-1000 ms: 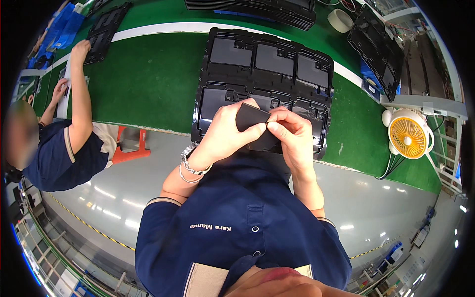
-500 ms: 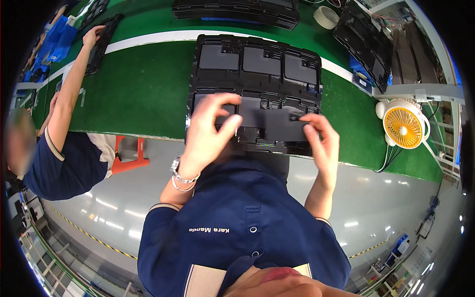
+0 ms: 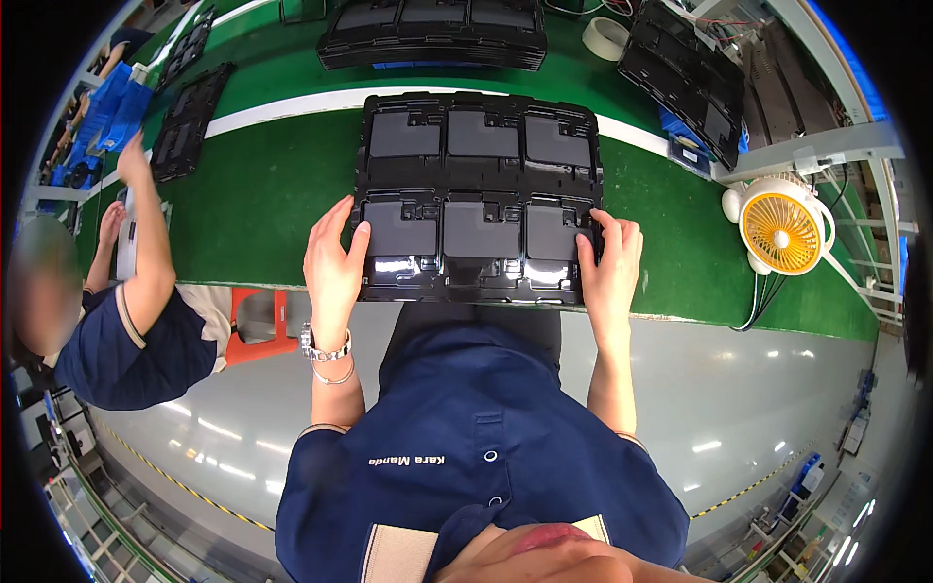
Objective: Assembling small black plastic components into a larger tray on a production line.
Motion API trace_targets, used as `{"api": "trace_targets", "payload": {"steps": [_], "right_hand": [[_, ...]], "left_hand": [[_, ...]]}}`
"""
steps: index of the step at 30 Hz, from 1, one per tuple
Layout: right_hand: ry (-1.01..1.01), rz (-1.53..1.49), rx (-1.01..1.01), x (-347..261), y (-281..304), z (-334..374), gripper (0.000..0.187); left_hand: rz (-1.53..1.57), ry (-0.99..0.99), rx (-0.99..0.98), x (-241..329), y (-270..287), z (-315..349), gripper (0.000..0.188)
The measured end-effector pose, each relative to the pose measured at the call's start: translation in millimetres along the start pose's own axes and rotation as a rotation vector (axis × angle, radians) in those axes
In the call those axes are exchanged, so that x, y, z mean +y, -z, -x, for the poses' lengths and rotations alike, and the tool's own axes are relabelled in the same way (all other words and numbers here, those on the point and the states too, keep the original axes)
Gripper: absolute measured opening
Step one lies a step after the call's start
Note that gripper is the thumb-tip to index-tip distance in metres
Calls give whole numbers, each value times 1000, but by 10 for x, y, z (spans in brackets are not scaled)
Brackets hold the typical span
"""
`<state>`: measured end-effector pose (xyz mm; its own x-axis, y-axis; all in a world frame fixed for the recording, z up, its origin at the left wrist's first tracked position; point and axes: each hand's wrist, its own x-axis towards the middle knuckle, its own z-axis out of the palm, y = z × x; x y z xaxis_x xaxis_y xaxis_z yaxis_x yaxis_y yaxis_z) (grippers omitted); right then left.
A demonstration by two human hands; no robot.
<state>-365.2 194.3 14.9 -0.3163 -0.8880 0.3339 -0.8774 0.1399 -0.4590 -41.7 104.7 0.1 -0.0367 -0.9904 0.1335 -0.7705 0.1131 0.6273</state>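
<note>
A black tray [image 3: 478, 199] with six moulded pockets, in two rows of three, lies flat on the green worktop [image 3: 262, 209], its near side at the worktop's near edge. The left hand [image 3: 335, 257] rests on the tray's near-left corner, fingers spread wide and laid flat against the side, thumb on the pocket there. The right hand [image 3: 610, 262] grips the near-right corner, fingers curled over the tray's side and thumb on top. Both hands hold the tray; neither lifts it clear.

Further back, at the far edge, another black tray [image 3: 432, 34] sits, and a stack of trays [image 3: 685, 78] leans at the far-right corner beside a roll of tape [image 3: 605, 37]. A small yellow fan [image 3: 782, 228] stands at the right end of the worktop. To the left a co-worker's hand [image 3: 129, 160] reaches toward a dark tray [image 3: 190, 121] near the left end, with blue bins [image 3: 107, 107] just beyond.
</note>
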Motion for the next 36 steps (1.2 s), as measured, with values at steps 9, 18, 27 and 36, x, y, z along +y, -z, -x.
{"api": "trace_targets", "payload": {"steps": [9, 18, 27, 36], "right_hand": [[-88, -91, -36, 216, 6, 54, 30], [-146, -452, 12, 193, 390, -252, 38], [-91, -970, -6, -197, 2, -1846, 46], [-9, -813, 7, 92, -1309, -3318, 46]], "left_hand": [[546, 88, -60, 189, 207, 5, 46], [1117, -10, -176, 439, 549, -267, 60], [862, -70, -122, 191, 451, -2148, 59], [685, -48, -29, -113, -79, -3605, 54]]}}
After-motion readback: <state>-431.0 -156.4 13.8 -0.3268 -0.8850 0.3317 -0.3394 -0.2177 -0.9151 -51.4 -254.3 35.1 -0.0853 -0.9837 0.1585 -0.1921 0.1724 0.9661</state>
